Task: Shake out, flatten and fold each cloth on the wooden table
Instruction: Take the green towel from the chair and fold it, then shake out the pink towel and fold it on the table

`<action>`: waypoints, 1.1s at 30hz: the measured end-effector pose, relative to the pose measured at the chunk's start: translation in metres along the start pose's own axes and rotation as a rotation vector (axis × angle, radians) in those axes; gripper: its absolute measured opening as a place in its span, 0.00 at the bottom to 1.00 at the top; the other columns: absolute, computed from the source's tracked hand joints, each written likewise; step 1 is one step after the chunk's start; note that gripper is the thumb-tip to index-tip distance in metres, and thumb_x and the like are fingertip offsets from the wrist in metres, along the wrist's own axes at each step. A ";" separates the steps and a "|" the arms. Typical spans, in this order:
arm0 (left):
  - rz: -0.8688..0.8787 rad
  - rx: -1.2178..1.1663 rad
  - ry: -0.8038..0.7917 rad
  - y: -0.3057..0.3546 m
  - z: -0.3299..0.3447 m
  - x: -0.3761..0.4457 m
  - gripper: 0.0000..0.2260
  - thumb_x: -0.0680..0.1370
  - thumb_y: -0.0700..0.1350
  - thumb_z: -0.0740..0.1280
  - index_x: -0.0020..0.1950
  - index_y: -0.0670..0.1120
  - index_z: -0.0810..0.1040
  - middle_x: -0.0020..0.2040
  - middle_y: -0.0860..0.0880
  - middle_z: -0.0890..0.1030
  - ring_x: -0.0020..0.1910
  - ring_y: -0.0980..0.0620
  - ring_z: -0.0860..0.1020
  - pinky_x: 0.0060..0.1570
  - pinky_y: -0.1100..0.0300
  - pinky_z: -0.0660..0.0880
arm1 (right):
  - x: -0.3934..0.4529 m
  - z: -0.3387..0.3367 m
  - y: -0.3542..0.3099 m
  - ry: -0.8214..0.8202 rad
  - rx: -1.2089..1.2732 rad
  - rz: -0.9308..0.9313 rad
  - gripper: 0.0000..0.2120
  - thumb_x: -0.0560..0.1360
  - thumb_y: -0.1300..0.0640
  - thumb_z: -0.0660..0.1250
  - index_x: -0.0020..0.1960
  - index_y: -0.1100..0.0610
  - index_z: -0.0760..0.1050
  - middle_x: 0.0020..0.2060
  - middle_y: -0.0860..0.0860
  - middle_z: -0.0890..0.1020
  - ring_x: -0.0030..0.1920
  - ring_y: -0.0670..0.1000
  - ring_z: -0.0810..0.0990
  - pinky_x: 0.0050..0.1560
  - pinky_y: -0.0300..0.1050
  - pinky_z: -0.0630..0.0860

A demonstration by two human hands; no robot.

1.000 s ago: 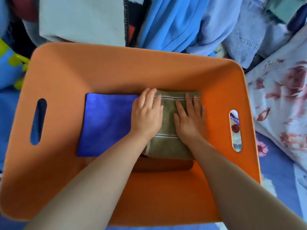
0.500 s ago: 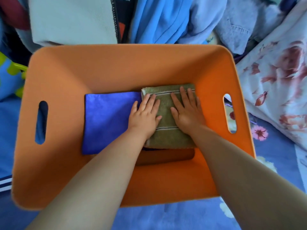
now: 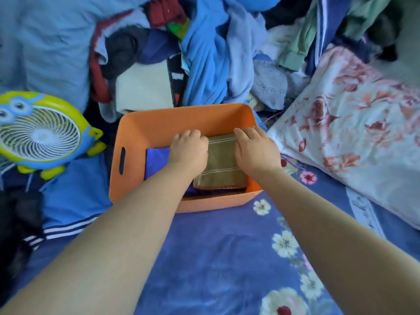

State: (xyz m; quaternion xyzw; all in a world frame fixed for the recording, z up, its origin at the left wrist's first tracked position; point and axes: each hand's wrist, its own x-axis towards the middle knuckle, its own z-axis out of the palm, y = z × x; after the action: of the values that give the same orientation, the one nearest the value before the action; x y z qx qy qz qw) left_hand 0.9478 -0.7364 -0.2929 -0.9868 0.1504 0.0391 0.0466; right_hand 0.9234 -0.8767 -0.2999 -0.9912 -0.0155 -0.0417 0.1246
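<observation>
Both hands are down inside the orange plastic bin (image 3: 141,123), on the folded olive-green towel with pale stripes (image 3: 221,164). The left hand (image 3: 189,148) and right hand (image 3: 255,151) bracket its far end, fingers bent over the edge; whether they grip or merely press, I cannot tell. It sits snug beside a folded blue cloth (image 3: 156,159), presumably to stack neatly

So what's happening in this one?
A person is packing folded cloths into an orange bin on a floral bedsheet. Both the left hand and the right hand rest on a folded olive towel, beside a folded blue cloth. Unfolded clothes lie heaped behind.
</observation>
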 end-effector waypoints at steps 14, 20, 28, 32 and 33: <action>0.159 -0.022 0.238 0.064 -0.176 -0.210 0.13 0.79 0.42 0.56 0.60 0.42 0.74 0.61 0.43 0.74 0.64 0.43 0.70 0.60 0.52 0.65 | -0.220 -0.221 -0.030 0.186 -0.164 0.111 0.19 0.78 0.54 0.57 0.68 0.58 0.67 0.65 0.55 0.71 0.66 0.57 0.68 0.57 0.50 0.70; 0.350 0.015 0.287 0.098 -0.230 -0.311 0.14 0.79 0.40 0.55 0.62 0.41 0.72 0.64 0.41 0.71 0.65 0.41 0.67 0.63 0.50 0.64 | -0.354 -0.280 -0.056 0.346 -0.175 0.336 0.19 0.77 0.52 0.60 0.65 0.58 0.70 0.64 0.56 0.73 0.65 0.58 0.68 0.60 0.50 0.70; 0.765 -0.004 0.328 0.224 -0.262 -0.469 0.16 0.78 0.42 0.57 0.65 0.42 0.70 0.67 0.41 0.69 0.67 0.41 0.65 0.65 0.49 0.62 | -0.581 -0.331 -0.049 0.474 -0.236 0.733 0.20 0.76 0.52 0.61 0.66 0.57 0.69 0.64 0.56 0.72 0.66 0.58 0.67 0.62 0.50 0.67; 1.031 -0.041 0.340 0.307 -0.268 -0.568 0.16 0.78 0.43 0.58 0.64 0.41 0.70 0.66 0.41 0.70 0.66 0.41 0.66 0.63 0.50 0.64 | -0.705 -0.360 -0.036 0.519 -0.300 0.945 0.20 0.76 0.52 0.61 0.66 0.57 0.69 0.65 0.56 0.72 0.66 0.58 0.67 0.63 0.51 0.67; 1.084 -0.048 0.347 0.326 -0.269 -0.591 0.16 0.78 0.44 0.58 0.64 0.41 0.70 0.65 0.41 0.70 0.66 0.41 0.66 0.64 0.50 0.64 | -0.733 -0.366 -0.032 0.530 -0.320 0.986 0.20 0.76 0.52 0.61 0.66 0.58 0.69 0.65 0.56 0.72 0.67 0.58 0.67 0.63 0.52 0.67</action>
State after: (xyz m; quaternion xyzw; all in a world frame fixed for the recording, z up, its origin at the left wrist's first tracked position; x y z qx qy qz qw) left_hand 0.3044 -0.9011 0.0017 -0.7612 0.6398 -0.1016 -0.0279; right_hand 0.1631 -0.9511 -0.0020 -0.8437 0.4859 -0.2270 -0.0226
